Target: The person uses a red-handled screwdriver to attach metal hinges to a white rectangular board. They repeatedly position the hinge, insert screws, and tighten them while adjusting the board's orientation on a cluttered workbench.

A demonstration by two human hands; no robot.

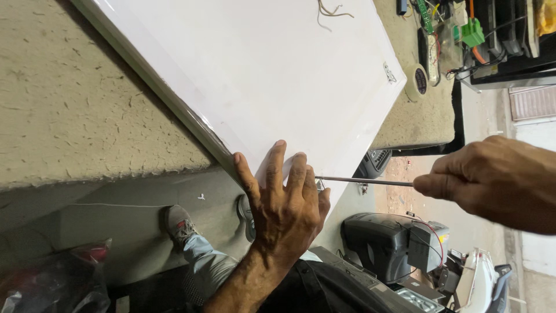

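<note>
A white panel is laid on a rough beige bench, with its near corner jutting past the bench edge. The panel serves as the landmark here.

Containers first: a dark plastic bag is seen well below the panel's left part, on the floor; what is in it cannot be told. A black tray is set beyond the panel's far right corner, and a green connector and tangled wires are held in or over it. A roll of tape is stood just beside the panel's right edge on the bench.

The panel's near corner is pressed by the left hand, whose fingers are spread flat on the white face, with the thumb hooked over the left rim; nothing is grasped by it. A thin metal rod is pinched in the closed right hand, to the right of the panel's corner. The rod is held level, and its tip is brought to the panel's edge, just beside the left hand's fingers. Loose wire ends are seen on the panel's far part. Below the corner, a grey shoe and dark casings are seen on the floor.
</note>
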